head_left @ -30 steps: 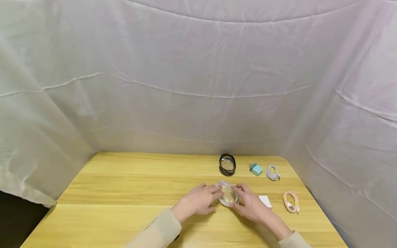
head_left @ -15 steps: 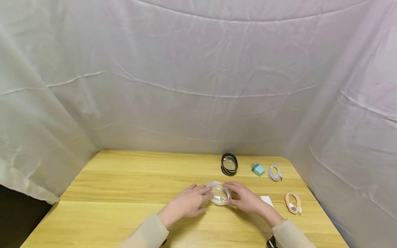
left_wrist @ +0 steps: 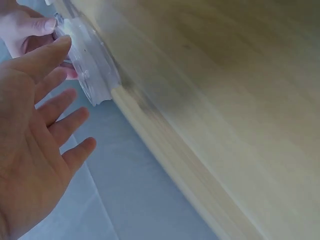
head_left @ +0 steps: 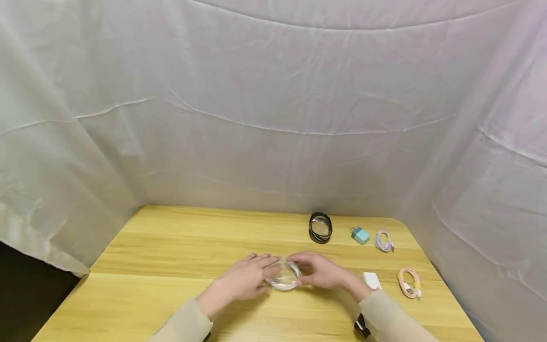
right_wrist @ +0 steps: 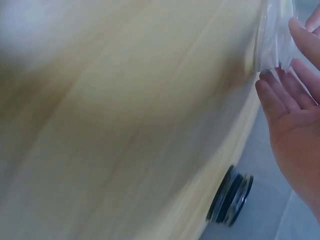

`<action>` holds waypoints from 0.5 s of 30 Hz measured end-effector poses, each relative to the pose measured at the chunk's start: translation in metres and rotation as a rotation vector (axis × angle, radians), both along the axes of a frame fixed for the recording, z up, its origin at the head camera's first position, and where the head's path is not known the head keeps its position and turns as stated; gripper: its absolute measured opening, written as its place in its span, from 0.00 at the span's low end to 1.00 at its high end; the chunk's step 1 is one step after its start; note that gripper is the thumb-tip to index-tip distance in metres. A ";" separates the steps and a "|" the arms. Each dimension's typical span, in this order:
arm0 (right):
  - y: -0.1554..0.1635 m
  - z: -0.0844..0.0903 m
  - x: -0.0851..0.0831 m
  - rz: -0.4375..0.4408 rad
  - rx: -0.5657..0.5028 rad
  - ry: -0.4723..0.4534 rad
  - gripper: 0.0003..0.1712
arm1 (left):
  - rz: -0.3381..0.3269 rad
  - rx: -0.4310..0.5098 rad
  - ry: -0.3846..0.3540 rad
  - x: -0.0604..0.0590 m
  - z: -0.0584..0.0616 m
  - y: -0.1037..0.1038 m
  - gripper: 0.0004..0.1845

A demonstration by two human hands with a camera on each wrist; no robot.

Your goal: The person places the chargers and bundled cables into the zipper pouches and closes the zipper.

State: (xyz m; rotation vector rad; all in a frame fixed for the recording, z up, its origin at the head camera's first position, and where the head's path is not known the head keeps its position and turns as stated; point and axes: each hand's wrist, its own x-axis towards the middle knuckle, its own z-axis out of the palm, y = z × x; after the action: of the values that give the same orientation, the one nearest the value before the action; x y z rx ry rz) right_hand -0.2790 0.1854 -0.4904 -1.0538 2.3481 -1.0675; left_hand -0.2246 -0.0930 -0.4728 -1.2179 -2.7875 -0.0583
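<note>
A person's left hand (head_left: 243, 280) and right hand (head_left: 321, 271) flank a clear round lidded container (head_left: 284, 277) on the middle of the wooden table (head_left: 171, 256); the left fingers (left_wrist: 42, 57) lie straight against its rim, while the right fingers (head_left: 299, 259) curl round its far side. The step in hand looks like steadying the container. Opening it would call for a firmer grip on the lid, a judgement only.

A black-rimmed container (head_left: 320, 227), blue charger (head_left: 361, 235) and coiled cables (head_left: 409, 282) lie towards the right.
</note>
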 end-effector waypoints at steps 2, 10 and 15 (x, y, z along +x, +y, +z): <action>-0.007 -0.001 -0.001 0.003 -0.036 -0.081 0.41 | 0.000 0.006 -0.004 0.001 -0.001 -0.004 0.36; -0.034 -0.006 -0.008 0.024 -0.088 -0.201 0.46 | 0.013 0.050 -0.033 0.005 -0.004 -0.021 0.35; -0.048 -0.010 -0.013 0.061 -0.126 -0.255 0.51 | 0.022 0.068 -0.043 0.005 -0.006 -0.032 0.34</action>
State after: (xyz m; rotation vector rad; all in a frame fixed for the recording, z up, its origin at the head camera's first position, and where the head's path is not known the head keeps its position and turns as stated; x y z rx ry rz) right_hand -0.2925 0.1377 -0.5002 -0.9625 2.0590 -1.2603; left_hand -0.2196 -0.1251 -0.4789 -1.1835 -2.8100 -0.1780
